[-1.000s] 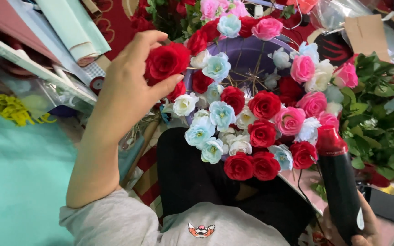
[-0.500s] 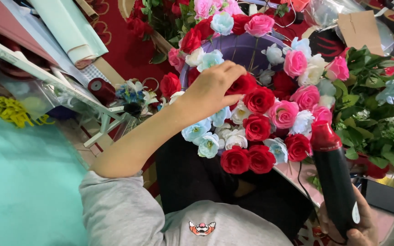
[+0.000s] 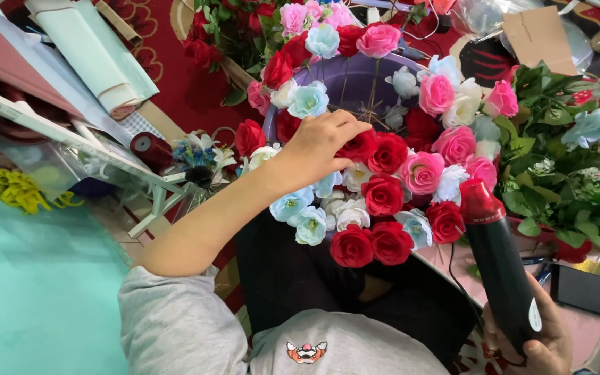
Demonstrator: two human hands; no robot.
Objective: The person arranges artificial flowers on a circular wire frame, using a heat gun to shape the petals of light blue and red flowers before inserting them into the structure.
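The left hand (image 3: 317, 146) presses a red rose (image 3: 357, 147) into the flower arrangement (image 3: 383, 160), fingers curled around the bloom. The right hand (image 3: 539, 340), low at right, grips a black heat tool (image 3: 498, 267), its red tip beside the roses.

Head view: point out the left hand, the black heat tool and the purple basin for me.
left hand (image 3: 321, 142), head view, back of the hand.
black heat tool (image 3: 501, 267), head view, middle of its black barrel.
purple basin (image 3: 345, 73), head view, bare inner wall.
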